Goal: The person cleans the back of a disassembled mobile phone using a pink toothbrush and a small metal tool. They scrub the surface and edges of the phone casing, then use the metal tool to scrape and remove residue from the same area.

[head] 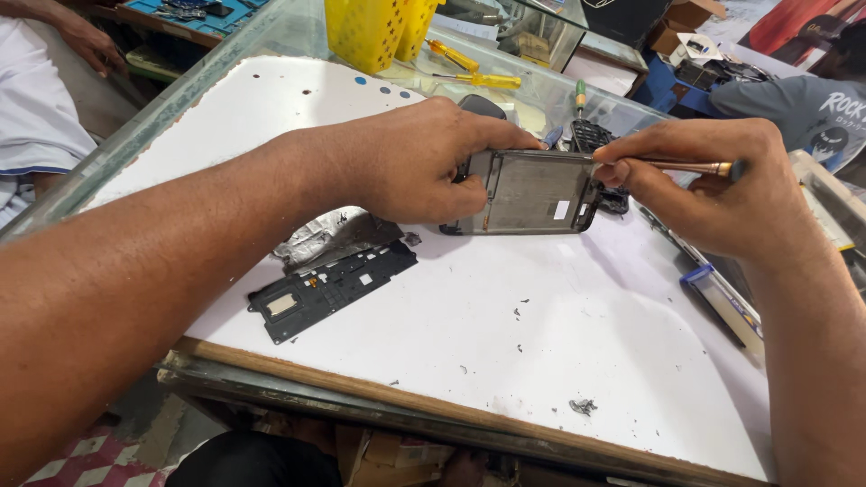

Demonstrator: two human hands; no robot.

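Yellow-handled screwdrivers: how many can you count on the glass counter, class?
2. One yellow-handled screwdriver lies beside the yellow basket; the other yellow-handled screwdriver lies just in front of it, toward the hands. More may be hidden behind the basket.

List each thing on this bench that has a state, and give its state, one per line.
Left hand: closed on the phone frame's left end.
Right hand: pinching a thin metal tool.
Phone frame: opened, bare inside, held tilted above the board.
Metal tool: tip at the frame's upper right corner.
Black inner cover: removed, flat on the white board.
Yellow screwdrivers: lying unused.
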